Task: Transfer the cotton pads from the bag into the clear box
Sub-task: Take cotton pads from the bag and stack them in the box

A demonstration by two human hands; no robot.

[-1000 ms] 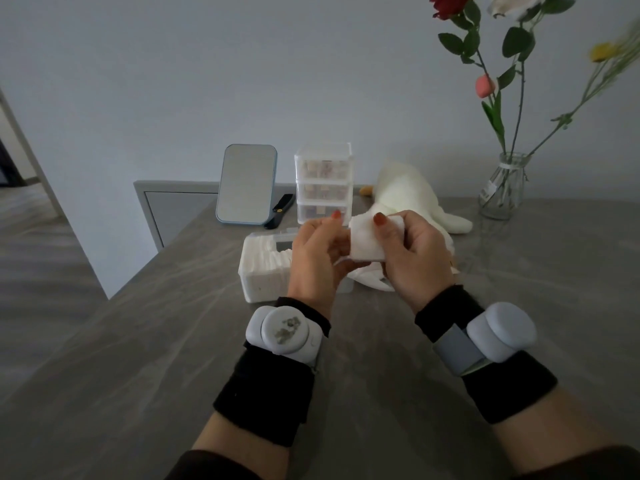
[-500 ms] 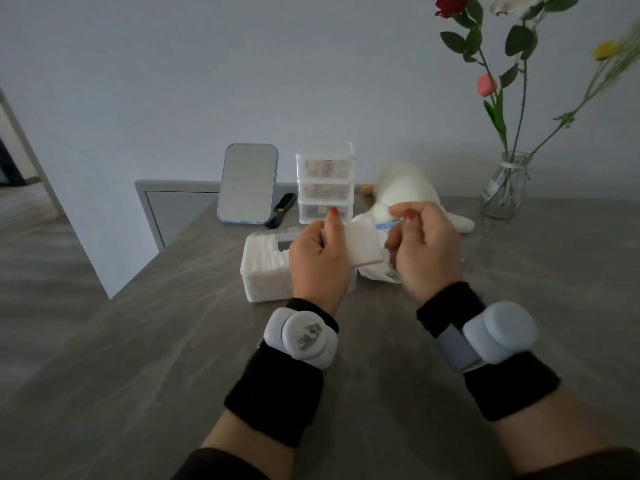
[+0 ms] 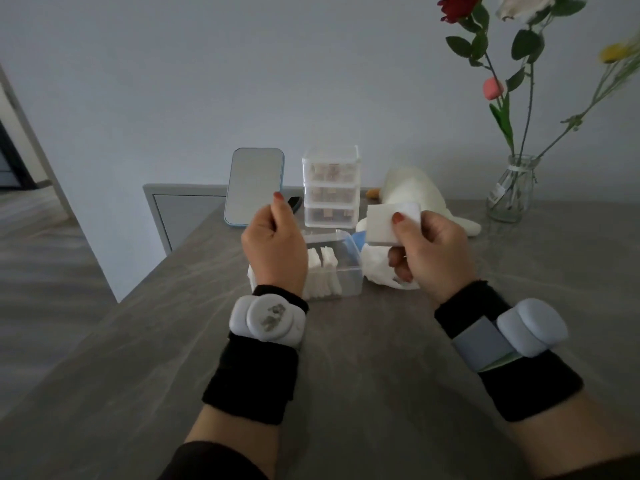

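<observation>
cotton pads (image 3: 323, 271) in clear box (image 3: 350, 282), bag (image 3: 379, 268) just right, mirror (image 3: 254, 185) behind

My hands have drawn apart. 1 second ago both gripped the stack of cotton pads (image 3: 384, 225) together; now only my right hand (image 3: 429, 251) holds it, thumb on top, above the bag (image 3: 379, 268). My left hand (image 3: 273, 251) has let go, fingers curled, uncovering the clear box (image 3: 349, 282).

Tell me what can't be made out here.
Head view:
Whether the left hand holds anything: palm turned away.
Most of the bag: behind the right hand and its cotton pads.
Left end of the clear box: behind the left hand.
Tops of the flowers: cut by the edge.
</observation>
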